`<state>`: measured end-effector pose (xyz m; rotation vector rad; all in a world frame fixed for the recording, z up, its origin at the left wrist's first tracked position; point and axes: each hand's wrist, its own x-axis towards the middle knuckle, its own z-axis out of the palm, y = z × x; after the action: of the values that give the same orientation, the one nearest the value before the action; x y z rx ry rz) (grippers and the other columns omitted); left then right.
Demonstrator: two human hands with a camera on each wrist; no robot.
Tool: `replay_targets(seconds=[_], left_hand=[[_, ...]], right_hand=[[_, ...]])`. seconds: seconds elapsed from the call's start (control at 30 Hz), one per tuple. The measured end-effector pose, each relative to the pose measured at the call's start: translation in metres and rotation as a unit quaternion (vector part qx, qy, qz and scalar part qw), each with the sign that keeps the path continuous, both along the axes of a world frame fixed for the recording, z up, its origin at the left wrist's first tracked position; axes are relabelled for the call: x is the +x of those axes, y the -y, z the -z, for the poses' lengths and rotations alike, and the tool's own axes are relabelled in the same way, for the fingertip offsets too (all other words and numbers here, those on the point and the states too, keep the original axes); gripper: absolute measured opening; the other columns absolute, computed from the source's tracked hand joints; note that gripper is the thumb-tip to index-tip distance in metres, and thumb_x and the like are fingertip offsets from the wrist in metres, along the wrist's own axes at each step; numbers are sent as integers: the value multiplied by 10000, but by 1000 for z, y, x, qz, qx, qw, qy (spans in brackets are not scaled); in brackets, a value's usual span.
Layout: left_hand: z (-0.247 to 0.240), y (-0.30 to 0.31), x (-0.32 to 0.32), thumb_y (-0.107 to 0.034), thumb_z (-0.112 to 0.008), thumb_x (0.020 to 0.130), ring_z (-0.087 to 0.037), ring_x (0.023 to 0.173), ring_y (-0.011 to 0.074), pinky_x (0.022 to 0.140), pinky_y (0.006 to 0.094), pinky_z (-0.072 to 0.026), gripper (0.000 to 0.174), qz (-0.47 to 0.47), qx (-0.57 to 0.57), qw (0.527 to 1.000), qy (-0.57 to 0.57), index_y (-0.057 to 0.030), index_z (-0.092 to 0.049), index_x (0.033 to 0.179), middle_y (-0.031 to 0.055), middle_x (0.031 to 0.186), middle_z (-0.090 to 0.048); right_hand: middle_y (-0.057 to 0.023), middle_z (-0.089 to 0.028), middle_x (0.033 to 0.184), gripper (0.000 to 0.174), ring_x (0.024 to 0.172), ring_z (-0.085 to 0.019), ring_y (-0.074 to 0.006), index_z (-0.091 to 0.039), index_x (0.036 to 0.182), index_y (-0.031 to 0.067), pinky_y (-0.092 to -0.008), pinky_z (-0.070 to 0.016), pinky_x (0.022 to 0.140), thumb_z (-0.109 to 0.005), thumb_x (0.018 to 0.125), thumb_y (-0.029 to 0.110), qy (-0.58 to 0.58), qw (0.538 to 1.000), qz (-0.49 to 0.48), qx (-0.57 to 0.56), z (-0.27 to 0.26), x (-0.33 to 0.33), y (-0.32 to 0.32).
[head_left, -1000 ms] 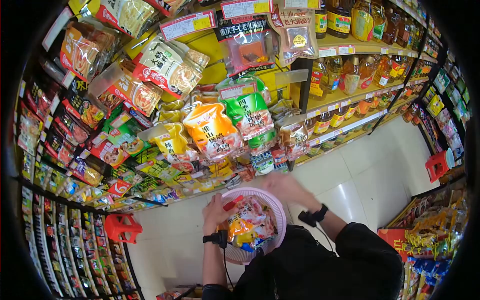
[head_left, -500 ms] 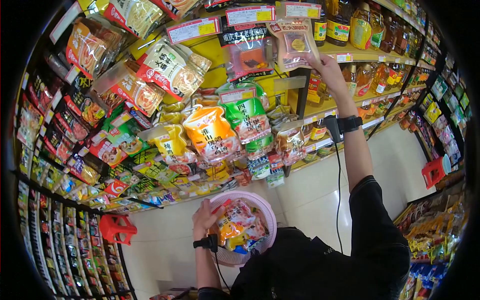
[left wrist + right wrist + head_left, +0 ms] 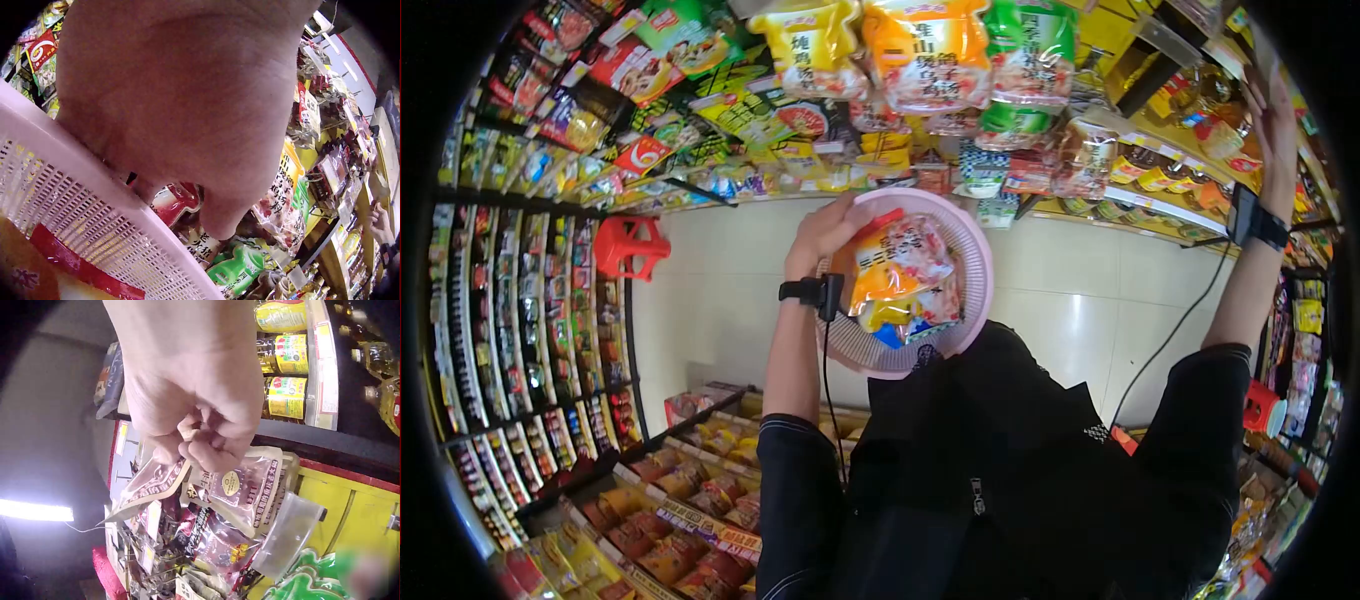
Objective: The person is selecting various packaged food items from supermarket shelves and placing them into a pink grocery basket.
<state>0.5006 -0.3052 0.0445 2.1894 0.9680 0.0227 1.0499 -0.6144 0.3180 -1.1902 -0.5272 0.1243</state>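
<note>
My left hand (image 3: 825,235) grips the left rim of a pink plastic basket (image 3: 978,285), which holds several food packets (image 3: 900,255). In the left wrist view the hand (image 3: 181,94) covers part of the basket's rim (image 3: 119,200). Raised at the upper right of the head view is my right hand (image 3: 1275,125), beside the shelves. The right wrist view shows that hand (image 3: 194,387) with curled fingers pinching the top of a brown packet (image 3: 150,484). Similar brown packets (image 3: 250,494) hang right behind it.
Yellow, orange (image 3: 927,60) and green soup packets hang ahead of the basket. Oil bottles (image 3: 286,397) line the shelves on the right. A red stool (image 3: 632,247) stands on the left of the tiled floor (image 3: 1050,270), and low bins of packets (image 3: 690,500) lie behind.
The head view has tilted down, so basket and shelves appear higher. My right hand, first blurred near the basket, rose to the brown packets; my left hand stays on the rim.
</note>
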Motion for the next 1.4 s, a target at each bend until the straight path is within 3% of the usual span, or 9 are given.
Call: replay_targets(seconds=[0.27,0.33,0.37,0.43,0.83,0.9,1.1,1.3,1.4], left_hand=[[13,-7,-12,-740,-507,917,-556,1337,362,1098,418,-419,843,-52,-118,991,-24,-83,-559,1442,214,1427,-599],[8,-11,-7,-739,-547,910,-528,1354,282,1121,378,-391,887,-85,-266,959,53,-36,-543,1451,173,1456,-578],[3,-10,-4,-739,-547,910,-528,1354,282,1121,378,-391,887,-90,-269,958,48,-36,-543,1451,173,1456,-578],[-4,-12,2,-747,-549,906,-531,1333,265,1138,355,-370,918,-59,-244,968,30,-1,-541,1441,164,1438,-582],[54,-26,-9,-571,-683,908,-442,1438,272,1194,368,-324,885,-75,-193,975,79,0,-424,1534,200,1569,-454],[29,-1,-23,-587,-638,915,-525,1383,308,1159,357,-370,806,-27,-204,972,115,-20,-505,1472,210,1461,-575],[-3,-14,-10,-631,-606,903,-694,1051,418,874,424,-529,675,-5,-63,998,-31,-41,-575,1228,261,1076,-714],[38,-25,-30,-579,-651,899,-690,1101,395,916,437,-536,616,-18,-53,998,6,-88,-554,1258,210,1145,-730],[33,-29,-30,-567,-660,898,-680,1107,413,919,452,-530,595,-17,-60,998,-30,-89,-545,1233,218,1145,-725]], right_hand=[[-63,-666,1204,497,1088,-624,-171,-500,1452,40,-306,-523,917,-616,1012,239,159,876,-382,-248,182,-18,56],[-115,-678,1172,439,1121,-654,-201,-546,1383,61,-370,-552,921,-686,970,107,101,685,-544,-475,198,-136,2],[-107,-695,1135,421,1004,-691,-243,-579,1345,59,-401,-560,853,-705,944,37,447,688,-446,-356,213,-201,-18],[-159,-683,1085,288,945,-684,-314,-668,1184,32,-412,-546,842,-675,976,231,323,600,-638,-358,239,-267,-69],[-109,-623,1069,340,969,-687,-311,-637,1129,54,-428,-580,729,-684,894,296,507,501,-530,-460,288,-395,-74],[-116,-587,1255,442,1181,-598,-271,-620,1314,82,-375,-587,778,-657,919,275,540,607,-464,-353,299,-398,-48],[-62,-704,1136,322,1011,-679,-296,-720,1234,163,-398,-573,788,-557,1034,355,360,734,-381,-432,208,-286,-56],[-63,-768,1012,221,815,-699,-104,-706,1188,19,-241,-533,690,-647,1016,144,140,964,-81,-211,120,-198,-38],[-44,-756,978,242,819,-672,-62,-689,1207,5,-195,-498,632,-639,1030,163,113,976,-73,-174,112,-190,-37]])
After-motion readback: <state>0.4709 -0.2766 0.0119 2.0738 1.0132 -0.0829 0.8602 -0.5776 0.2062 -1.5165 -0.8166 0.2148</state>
